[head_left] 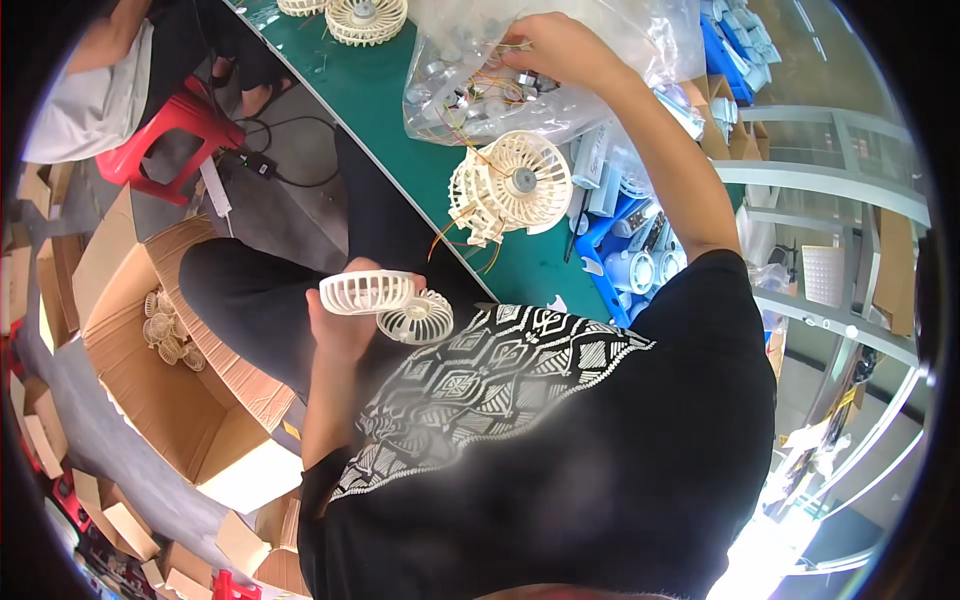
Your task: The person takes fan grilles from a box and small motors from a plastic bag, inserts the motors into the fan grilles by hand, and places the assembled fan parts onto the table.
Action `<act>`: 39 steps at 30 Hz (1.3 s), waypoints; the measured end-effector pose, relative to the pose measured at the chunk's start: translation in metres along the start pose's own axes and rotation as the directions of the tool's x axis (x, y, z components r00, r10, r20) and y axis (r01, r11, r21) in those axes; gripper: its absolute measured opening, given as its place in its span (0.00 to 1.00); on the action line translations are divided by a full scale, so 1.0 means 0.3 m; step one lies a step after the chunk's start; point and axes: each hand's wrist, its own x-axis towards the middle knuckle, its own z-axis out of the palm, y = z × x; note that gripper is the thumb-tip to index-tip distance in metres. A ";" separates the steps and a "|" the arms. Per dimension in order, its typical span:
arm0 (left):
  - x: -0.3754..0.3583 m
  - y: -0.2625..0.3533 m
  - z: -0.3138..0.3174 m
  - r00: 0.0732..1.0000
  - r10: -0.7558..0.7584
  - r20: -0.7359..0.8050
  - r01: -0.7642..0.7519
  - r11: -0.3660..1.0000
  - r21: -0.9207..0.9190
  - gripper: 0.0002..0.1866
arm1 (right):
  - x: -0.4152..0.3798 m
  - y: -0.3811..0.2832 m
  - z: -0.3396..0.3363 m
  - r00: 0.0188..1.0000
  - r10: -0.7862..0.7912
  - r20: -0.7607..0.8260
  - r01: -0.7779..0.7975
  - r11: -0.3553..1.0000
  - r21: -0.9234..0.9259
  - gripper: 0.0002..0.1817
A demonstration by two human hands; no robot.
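My left hand (340, 325) is wrapped around white plastic fan grilles. One round fan grille (366, 293) shows its slotted side, and a second fan grille (416, 318) sits against it at the right. At the top, my right hand (560, 48) reaches into a clear plastic bag (430, 95) of small motors with thin coloured wires (495, 88). Its fingers are bent together among the wires; what they pinch is too small to make out. Between my hands, a stack of white fan housings (520, 180) with wires trailing out rests on the green table.
More fan housings (366, 18) lie on the green table (345, 95) at the far end. Blue and white parts (630, 265) fill a blue bin at the right. A cardboard box (180, 400) with grilles stands left on the floor. Another person sits on a red stool (175, 140).
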 end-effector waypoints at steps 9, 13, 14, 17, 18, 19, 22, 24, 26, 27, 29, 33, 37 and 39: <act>0.024 -0.017 0.056 0.997 -0.030 0.069 0.038 0.993 -0.113 0.54 | -0.191 -0.073 -0.153 0.976 0.183 -0.122 -0.129 0.925 0.358 0.18; 0.031 -0.014 0.079 0.997 -0.041 0.069 0.046 0.997 -0.068 0.57 | -0.223 -0.048 -0.149 0.959 0.115 -0.259 0.034 0.862 0.506 0.19; 0.032 -0.011 0.074 0.995 -0.040 0.086 0.046 0.997 -0.064 0.57 | -0.218 -0.066 -0.128 0.900 0.233 -0.369 0.059 0.773 0.631 0.16; 0.030 -0.009 0.067 0.990 -0.033 0.138 0.043 0.996 -0.075 0.57 | -0.229 -0.259 -0.155 0.733 0.559 -0.388 0.174 0.397 0.901 0.13; 0.027 -0.011 0.066 0.991 -0.019 0.136 0.031 0.996 -0.088 0.59 | -0.241 -0.308 -0.205 0.746 0.609 -0.267 0.164 0.221 0.961 0.13; 0.021 -0.006 0.072 0.990 -0.025 0.142 0.039 0.995 -0.096 0.60 | -0.266 -0.327 -0.199 0.806 0.552 -0.214 0.173 0.126 0.977 0.13; 0.017 0.010 0.091 0.980 -0.014 0.197 0.036 0.994 -0.105 0.63 | -0.347 -0.342 -0.155 0.965 0.137 -0.223 0.224 0.009 0.975 0.20; 0.020 0.000 0.095 0.955 0.050 0.291 -0.007 0.989 -0.146 0.58 | -0.377 -0.441 -0.147 0.992 -0.102 -0.072 0.082 0.097 0.992 0.25; 0.010 0.015 0.118 0.960 0.041 0.278 -0.009 0.993 -0.115 0.58 | -0.423 -0.563 -0.145 0.965 -0.179 0.192 -0.166 0.150 0.975 0.28; 0.002 0.024 0.117 0.962 0.014 0.273 0.004 0.998 -0.068 0.59 | -0.428 -0.583 -0.110 0.939 -0.279 0.199 -0.165 0.141 0.976 0.26; -0.006 0.027 0.113 0.963 -0.003 0.270 0.004 1.000 -0.003 0.59 | -0.418 -0.620 -0.075 0.881 -0.415 0.226 -0.055 0.385 0.921 0.20; -0.010 0.027 0.108 0.960 -0.003 0.281 -0.007 0.999 0.034 0.60 | -0.432 -0.663 0.054 0.805 -0.577 -0.136 0.488 0.515 0.705 0.20; -0.030 0.043 0.128 0.969 -0.036 0.245 0.030 0.999 0.027 0.59 | -0.463 -0.682 0.083 0.852 -0.512 -0.114 0.441 0.583 0.682 0.19; -0.032 0.038 0.129 0.972 -0.031 0.232 0.020 0.999 0.050 0.59 | -0.466 -0.687 0.097 0.837 -0.520 -0.172 0.500 0.596 0.629 0.16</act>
